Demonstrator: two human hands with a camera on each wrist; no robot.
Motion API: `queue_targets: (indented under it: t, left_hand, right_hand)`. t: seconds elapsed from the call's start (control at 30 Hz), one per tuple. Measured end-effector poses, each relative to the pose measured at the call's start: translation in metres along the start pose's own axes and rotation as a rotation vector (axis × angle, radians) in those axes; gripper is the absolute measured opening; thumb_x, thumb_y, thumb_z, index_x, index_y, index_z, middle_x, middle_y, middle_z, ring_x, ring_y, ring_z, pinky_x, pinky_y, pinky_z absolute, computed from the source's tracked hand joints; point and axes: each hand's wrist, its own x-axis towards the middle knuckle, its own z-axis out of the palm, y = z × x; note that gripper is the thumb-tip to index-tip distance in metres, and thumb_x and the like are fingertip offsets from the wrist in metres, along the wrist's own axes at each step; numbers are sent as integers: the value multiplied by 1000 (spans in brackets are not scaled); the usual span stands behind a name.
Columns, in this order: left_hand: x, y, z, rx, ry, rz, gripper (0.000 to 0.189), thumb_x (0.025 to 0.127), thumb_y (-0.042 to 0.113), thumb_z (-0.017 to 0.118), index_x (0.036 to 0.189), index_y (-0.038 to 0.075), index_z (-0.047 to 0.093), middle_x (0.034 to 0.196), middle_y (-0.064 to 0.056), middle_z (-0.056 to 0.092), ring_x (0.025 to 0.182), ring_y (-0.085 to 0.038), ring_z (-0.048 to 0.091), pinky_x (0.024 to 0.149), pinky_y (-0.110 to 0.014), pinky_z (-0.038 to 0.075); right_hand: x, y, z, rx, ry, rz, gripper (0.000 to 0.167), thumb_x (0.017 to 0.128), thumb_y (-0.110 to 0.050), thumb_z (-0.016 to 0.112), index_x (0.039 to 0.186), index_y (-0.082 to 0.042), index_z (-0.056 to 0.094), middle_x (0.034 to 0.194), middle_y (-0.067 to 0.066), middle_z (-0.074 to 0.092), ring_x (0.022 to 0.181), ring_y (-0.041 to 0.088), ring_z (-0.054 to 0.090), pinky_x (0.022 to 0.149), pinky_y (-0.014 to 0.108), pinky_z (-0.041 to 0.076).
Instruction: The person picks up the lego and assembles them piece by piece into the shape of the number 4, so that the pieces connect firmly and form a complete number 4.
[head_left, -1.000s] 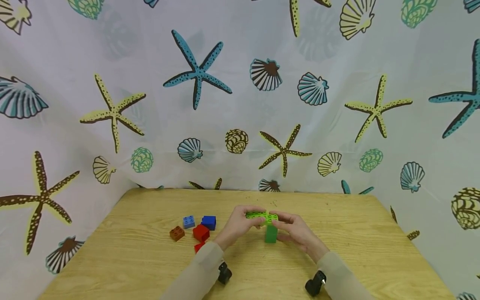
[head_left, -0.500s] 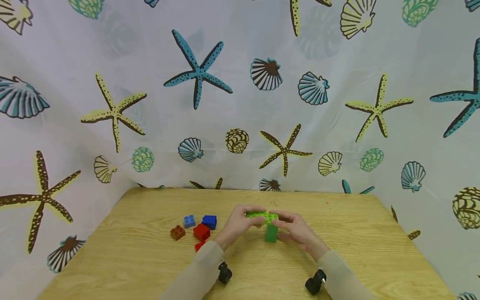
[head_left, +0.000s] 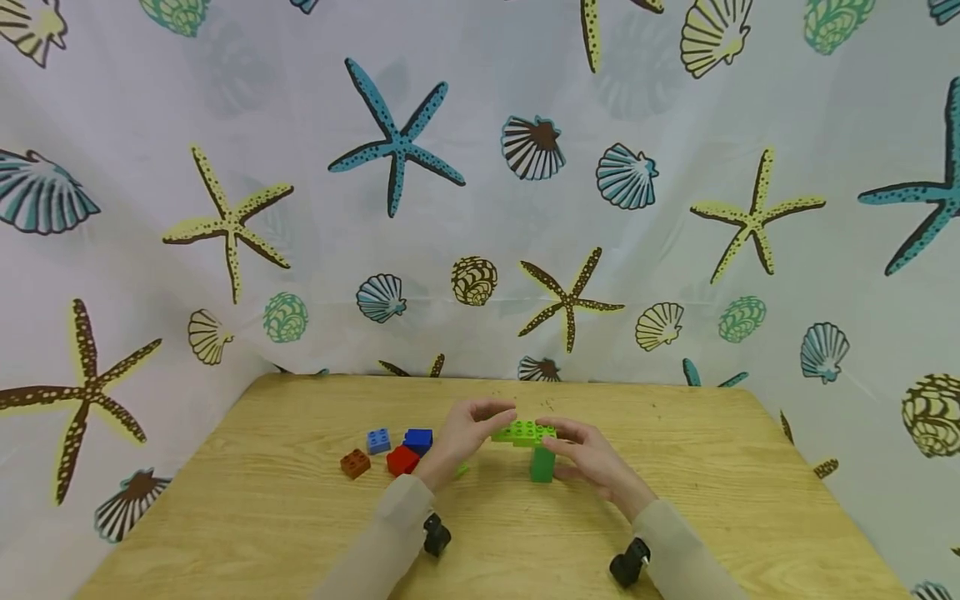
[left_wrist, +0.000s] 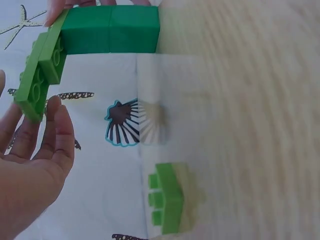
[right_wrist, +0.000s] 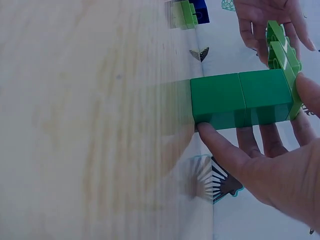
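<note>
A tower of two dark green toy bricks (head_left: 542,467) stands on the table, topped by overlapping lime green bricks (head_left: 522,432) that jut out to the left. My right hand (head_left: 596,462) holds the tower from the right. In the right wrist view, its fingers lie along the dark green bricks and its thumb touches the lime top. My left hand (head_left: 461,437) is beside the free end of the jutting bricks, fingers loosely bent and gripping nothing; whether a fingertip touches that end I cannot tell. Another lime green brick (left_wrist: 169,199) lies on the table, mostly hidden by the left wrist in the head view.
Left of my left arm lie a brown brick (head_left: 355,464), a light blue brick (head_left: 378,441), a dark blue brick (head_left: 418,442) and a red brick (head_left: 402,461). A patterned curtain (head_left: 450,225) hangs behind the wooden table (head_left: 675,483).
My left hand has let go of the lime green bricks and drawn back to the left, uncovering more of them. The right hand stays where it was on the tower.
</note>
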Motion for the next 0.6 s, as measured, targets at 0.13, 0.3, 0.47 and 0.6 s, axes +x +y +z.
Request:
queue_targets:
  t: [0.13,0.3,0.47,0.6]
  left_hand:
    - [1,1,-11,24,15,9,35,94,38,65,121,16,69,120,-9,68,105,-20,62,91,-42,52]
    - [0,0,-25,60,-7,19,29,97,33,61,119,16,70,118,-11,68,107,-28,61,88,-44,53]
    - [-7,-3,-38,94,-29,12,27,98,29,60,118,14,70,117,-14,68,106,-31,62,88,-48,53]
    - [-14,-3,-48,115,-51,-2,25,97,27,62,115,11,70,113,-12,69,103,-34,63,87,-49,54]
  right_hand:
    - [0,0,0,1,1,4,50,97,-30,62,143,-14,51,134,11,53,111,16,58,95,47,51]
    - [2,0,-2,10,14,4,49,96,-30,63,142,-15,53,137,13,51,119,22,54,95,47,52]
    - [2,2,-3,14,17,6,49,96,-31,64,141,-16,54,150,14,38,135,29,38,97,49,50]
    - [2,2,-3,12,10,16,49,96,-31,63,142,-17,53,149,13,39,131,27,42,99,49,49]
